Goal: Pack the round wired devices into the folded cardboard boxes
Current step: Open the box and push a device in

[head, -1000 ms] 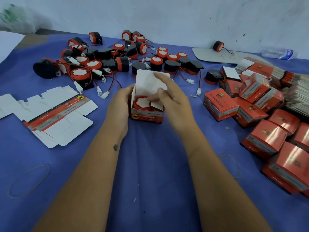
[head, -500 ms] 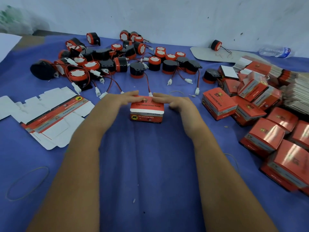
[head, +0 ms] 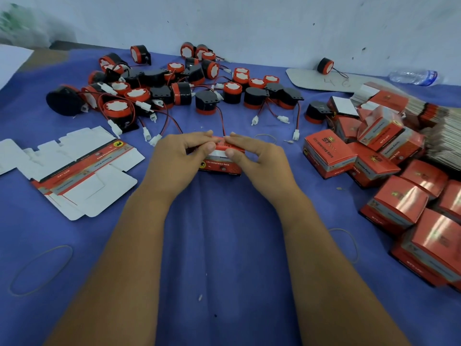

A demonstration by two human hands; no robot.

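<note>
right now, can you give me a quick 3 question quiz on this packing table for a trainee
1. True or false: both hands grip the small red cardboard box on the blue cloth.
2. The flat unfolded cardboard box blanks lie on which side of the hands? A) left B) right
3. Fill in: the closed red boxes are piled on the person's ____ side.

Key: 1 true, with left hand and right hand fingers curled over its top; 2 A; 3 right.
</note>
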